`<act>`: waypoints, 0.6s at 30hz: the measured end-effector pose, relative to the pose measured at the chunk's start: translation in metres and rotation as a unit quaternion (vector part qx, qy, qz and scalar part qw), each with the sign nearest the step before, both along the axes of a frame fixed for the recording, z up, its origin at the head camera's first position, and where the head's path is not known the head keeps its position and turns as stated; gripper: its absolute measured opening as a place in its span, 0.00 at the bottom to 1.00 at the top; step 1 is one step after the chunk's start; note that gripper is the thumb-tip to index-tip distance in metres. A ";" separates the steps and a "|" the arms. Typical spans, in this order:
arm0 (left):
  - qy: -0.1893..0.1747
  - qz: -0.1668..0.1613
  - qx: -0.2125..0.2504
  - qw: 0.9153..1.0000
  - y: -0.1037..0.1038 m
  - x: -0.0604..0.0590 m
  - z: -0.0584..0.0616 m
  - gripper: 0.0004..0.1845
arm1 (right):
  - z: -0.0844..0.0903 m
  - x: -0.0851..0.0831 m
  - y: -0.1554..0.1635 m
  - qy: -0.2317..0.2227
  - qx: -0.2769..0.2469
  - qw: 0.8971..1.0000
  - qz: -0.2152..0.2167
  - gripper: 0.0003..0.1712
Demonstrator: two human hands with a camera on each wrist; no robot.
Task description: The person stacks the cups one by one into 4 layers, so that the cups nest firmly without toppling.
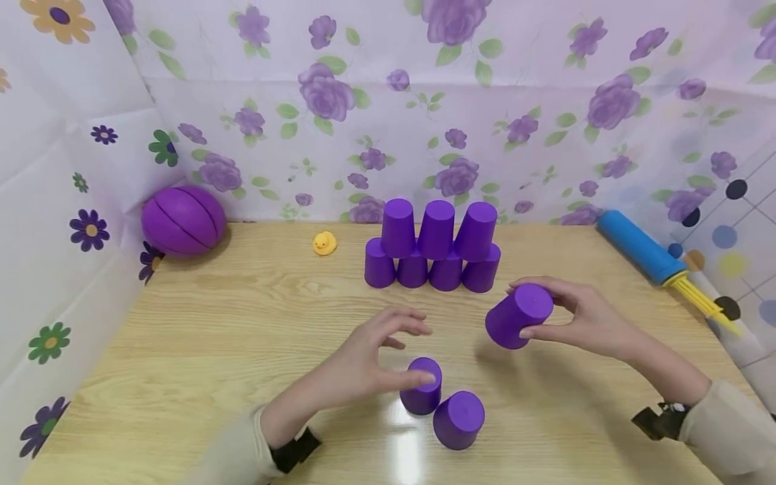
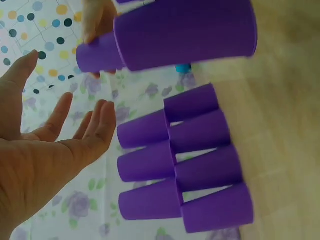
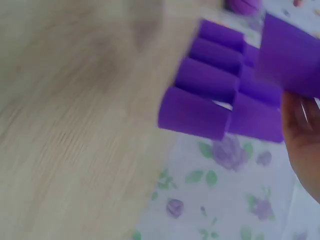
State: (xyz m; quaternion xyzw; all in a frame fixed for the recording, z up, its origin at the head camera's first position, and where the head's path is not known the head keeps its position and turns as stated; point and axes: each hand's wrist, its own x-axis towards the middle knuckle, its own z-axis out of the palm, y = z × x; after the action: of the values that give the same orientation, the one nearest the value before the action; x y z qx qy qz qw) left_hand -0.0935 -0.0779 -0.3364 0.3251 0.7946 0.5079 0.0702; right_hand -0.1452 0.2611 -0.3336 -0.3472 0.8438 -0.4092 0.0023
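A pyramid of upside-down purple cups (image 1: 433, 249) stands at the back of the wooden table (image 1: 200, 337), four below and three above; it also shows in the wrist views (image 2: 180, 160) (image 3: 215, 95). My right hand (image 1: 521, 310) grips another purple cup (image 1: 512, 323) (image 3: 292, 55), tilted and lifted off the table, right of and in front of the pyramid. My left hand (image 1: 424, 353) (image 2: 55, 145) hovers with fingers spread over an upside-down cup (image 1: 421, 394) (image 2: 185, 32), thumb at its top. A further cup (image 1: 459, 419) stands just beside that one.
A purple ball (image 1: 183, 220) lies at the back left corner and a small yellow duck (image 1: 325, 243) sits left of the pyramid. A blue pump with a yellow nozzle (image 1: 642, 249) lies at the back right. Floral cloth walls (image 1: 364, 101) close in the table.
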 end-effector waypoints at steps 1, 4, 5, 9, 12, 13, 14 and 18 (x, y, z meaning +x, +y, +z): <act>-0.001 0.001 -0.002 1.000 0.001 0.005 -0.003 0.27 | 0.002 0.001 -0.001 0.005 0.002 1.000 -0.013 0.36; 0.002 0.000 -0.021 1.000 0.002 0.015 -0.010 0.31 | 0.015 0.000 -0.005 0.013 0.011 0.999 -0.048 0.35; -0.002 -0.001 -0.028 1.000 0.003 0.017 -0.012 0.32 | 0.020 -0.002 -0.006 0.012 0.009 0.998 -0.053 0.35; -0.039 -0.001 -0.059 0.997 0.005 0.022 -0.015 0.36 | 0.045 -0.015 -0.009 0.037 0.004 0.999 -0.038 0.37; -0.060 0.011 -0.073 0.995 0.005 0.025 -0.016 0.38 | 0.061 -0.026 -0.011 0.042 0.004 0.999 -0.033 0.38; -0.063 0.016 -0.077 0.995 0.005 0.025 -0.016 0.38 | 0.065 -0.030 -0.012 0.035 0.001 0.999 -0.038 0.38; -0.063 0.020 -0.079 0.995 0.005 0.025 -0.016 0.38 | 0.070 -0.032 -0.012 0.025 0.002 0.998 -0.050 0.37; -0.064 0.010 -0.080 0.995 0.005 0.021 -0.019 0.36 | 0.086 -0.047 -0.017 -0.010 -0.027 0.997 -0.077 0.34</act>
State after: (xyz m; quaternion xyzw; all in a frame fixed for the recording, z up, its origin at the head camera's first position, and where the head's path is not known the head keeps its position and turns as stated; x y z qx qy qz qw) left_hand -0.0726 -0.0732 -0.3551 0.2772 0.8300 0.4629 0.1413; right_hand -0.1926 0.2444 -0.2473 -0.2772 0.8566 -0.4342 -0.0299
